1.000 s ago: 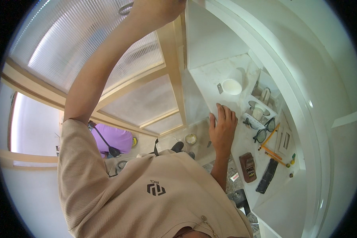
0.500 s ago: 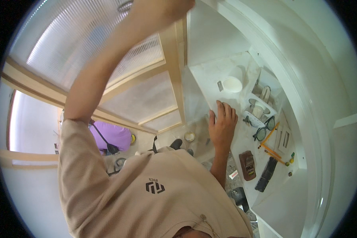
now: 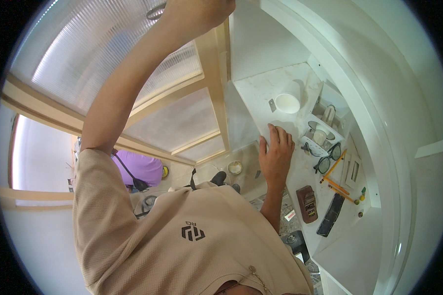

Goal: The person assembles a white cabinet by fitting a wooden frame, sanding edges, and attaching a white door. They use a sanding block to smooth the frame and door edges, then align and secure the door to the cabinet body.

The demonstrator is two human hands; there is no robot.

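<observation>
My left arm reaches up past the wooden-framed ribbed-glass door [image 3: 204, 64]. At its end my left hand [image 3: 202, 17] is close to the pale cabinet edge, and the top of the picture cuts off its fingers, so their grip is hidden. My right hand [image 3: 277, 155] lies palm down at the near edge of the white marbled shelf [image 3: 253, 88], fingers stretched out and holding nothing. Just beyond its fingertips are a white cylindrical cup [image 3: 287, 103] and a small metal plate [image 3: 272, 105].
Right on the shelf are a white box with cut-outs [image 3: 333, 110], dark glasses [image 3: 323, 164], orange pencils [image 3: 335, 169], a brown hand plane [image 3: 307, 204] and a black block [image 3: 331, 215]. A person in purple [image 3: 140, 169] is beyond the door. A round tub [image 3: 235, 167] stands on the floor.
My left hand has shifted slightly left along the top of the picture and is less blurred. My right hand stays in place on the shelf edge.
</observation>
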